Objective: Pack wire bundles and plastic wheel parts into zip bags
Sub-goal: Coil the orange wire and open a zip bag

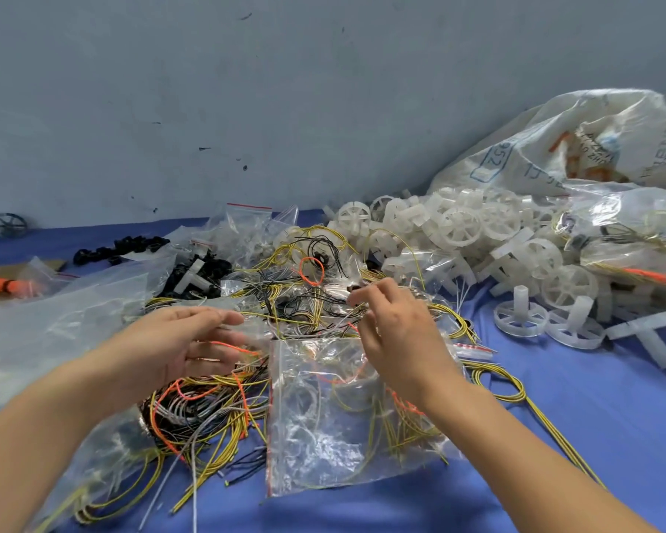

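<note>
So the landmark here is the clear zip bag with the red seal strip (347,413), lying flat on the blue table cover (577,409) with some yellow and orange wire already visible through it. Everything else is around that.

The right hand (397,332) sits just above the bag's top edge, fingers curled, thumb and forefinger pinching at thin wires from the tangled pile of yellow, black and orange wire (304,294) behind the bag. Exactly which strand it has, I can't tell. The left hand (185,344) hovers to the left of the bag, fingers straight and relaxed, holding nothing, over a looped bundle of yellow, orange and grey wire (204,402) that touches the bag's left edge.

My take: get one bundle free of the tangle before lifting, or half the pile comes with it. Use the idle left hand to hold the bag mouth open.

The heap of white plastic spoked wheels (477,232) is well off to the bag's upper right, untouched.
</note>
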A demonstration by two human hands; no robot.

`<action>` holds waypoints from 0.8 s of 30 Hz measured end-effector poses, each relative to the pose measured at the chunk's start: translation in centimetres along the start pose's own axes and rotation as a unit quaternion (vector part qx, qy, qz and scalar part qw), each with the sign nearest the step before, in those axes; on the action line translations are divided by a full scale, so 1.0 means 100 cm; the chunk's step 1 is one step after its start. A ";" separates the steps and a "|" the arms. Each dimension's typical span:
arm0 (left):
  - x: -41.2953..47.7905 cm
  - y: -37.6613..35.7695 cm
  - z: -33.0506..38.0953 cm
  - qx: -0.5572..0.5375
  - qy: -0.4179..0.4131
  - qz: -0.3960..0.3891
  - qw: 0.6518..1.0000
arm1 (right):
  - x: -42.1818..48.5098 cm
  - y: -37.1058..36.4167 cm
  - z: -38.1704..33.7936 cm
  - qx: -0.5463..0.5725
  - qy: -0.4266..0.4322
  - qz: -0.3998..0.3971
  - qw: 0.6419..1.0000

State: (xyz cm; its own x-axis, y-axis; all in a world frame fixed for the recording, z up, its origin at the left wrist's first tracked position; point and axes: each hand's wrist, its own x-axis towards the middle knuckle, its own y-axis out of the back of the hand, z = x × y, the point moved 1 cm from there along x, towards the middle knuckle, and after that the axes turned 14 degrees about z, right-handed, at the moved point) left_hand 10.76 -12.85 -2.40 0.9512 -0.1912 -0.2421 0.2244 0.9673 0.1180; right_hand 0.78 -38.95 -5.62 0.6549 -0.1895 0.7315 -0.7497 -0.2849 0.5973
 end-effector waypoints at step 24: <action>0.014 -0.019 -0.011 0.019 0.011 0.007 1.000 | 0.006 0.015 0.126 -0.084 -0.359 -0.035 0.929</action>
State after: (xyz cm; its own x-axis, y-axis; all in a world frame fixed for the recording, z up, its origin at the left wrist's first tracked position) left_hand 11.38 -14.77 -4.06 0.9493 -0.1735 -0.2621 0.2197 0.9626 0.1586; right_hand 1.24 -51.32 -8.47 0.5528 -0.7708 0.3166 -0.6674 -0.1821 0.7221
